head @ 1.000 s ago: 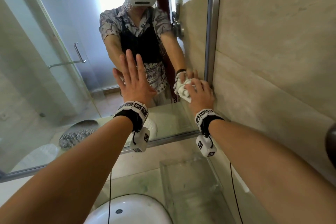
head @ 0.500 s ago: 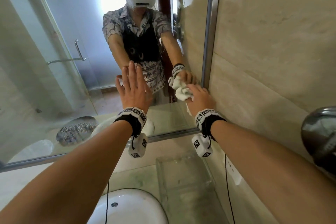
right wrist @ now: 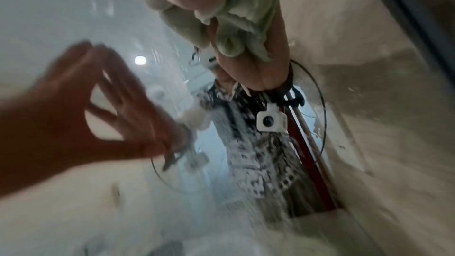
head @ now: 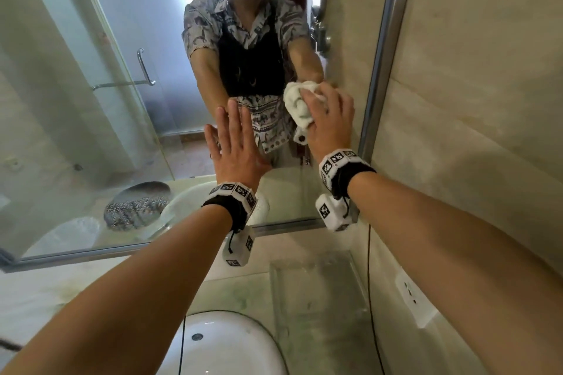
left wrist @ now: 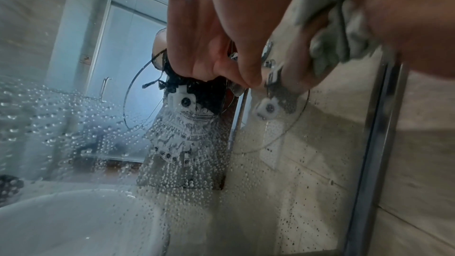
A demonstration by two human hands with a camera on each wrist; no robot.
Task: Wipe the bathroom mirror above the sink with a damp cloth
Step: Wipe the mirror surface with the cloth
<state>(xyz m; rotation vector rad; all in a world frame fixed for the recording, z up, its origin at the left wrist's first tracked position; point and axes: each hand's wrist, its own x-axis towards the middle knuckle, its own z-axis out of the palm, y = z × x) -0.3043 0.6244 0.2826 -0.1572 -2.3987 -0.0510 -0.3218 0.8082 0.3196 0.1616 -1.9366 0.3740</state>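
1. Right hand [head: 330,119]: fingers are curled over a bunched white cloth [head: 297,103], grasping it and holding it against the mirror [head: 91,100]. In the head view the cloth sits at roughly 1 o'clock from frame centre, near the mirror's right edge.
2. Left hand [head: 236,146]: released, fingers straight and slightly spread, nothing held. It lies against the glass at about 8 o'clock from the cloth; the two hands are near each other but apart.
3. Mirror frame [head: 380,70]: a metal strip runs along the right edge, just beside the right hand at 3 o'clock. A beige tiled wall [head: 472,85] lies beyond it.
4. Left wrist view: the lower part of the mirror [left wrist: 74,124] carries many water droplets. The cloth [left wrist: 337,32] appears at 1 o'clock.
5. Right wrist view: blurred; the cloth [right wrist: 236,22] is visible at 12 o'clock, bunched under the fingers.
6. Sink [head: 219,344]: a white basin sits below the mirror at 6 o'clock, with a wall socket [head: 411,292] at its 3 o'clock.
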